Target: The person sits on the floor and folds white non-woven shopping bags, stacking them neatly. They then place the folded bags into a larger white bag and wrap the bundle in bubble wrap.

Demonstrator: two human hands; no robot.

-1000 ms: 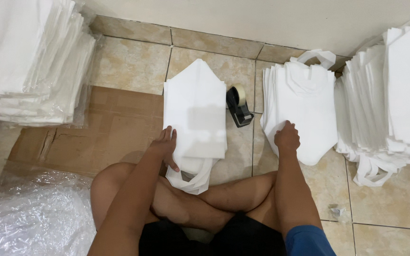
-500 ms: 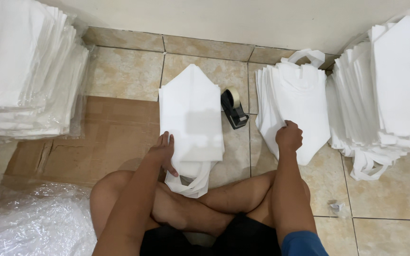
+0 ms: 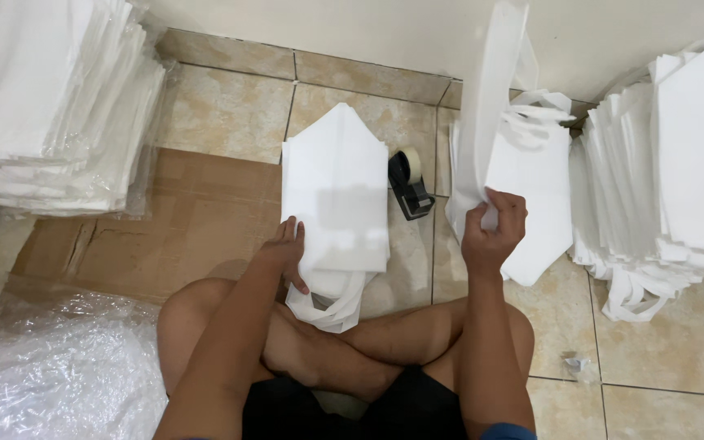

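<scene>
Moved: right hand (image 3: 492, 232) has lifted one white bag (image 3: 489, 106) off the right pile (image 3: 535, 204), gripping its edge.
Left hand (image 3: 287, 254): flat, unclenched, on the folded bag (image 3: 336, 191).
Between: tape dispenser (image 3: 409, 183).

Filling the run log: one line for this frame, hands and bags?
left hand: flat on folded white bag | right hand: lifting white bag off pile | tape dispenser: on floor between

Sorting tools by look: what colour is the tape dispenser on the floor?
Black, holding a pale roll of tape; the tape dispenser shows in the head view, on the tiles between the two bag piles.
</scene>
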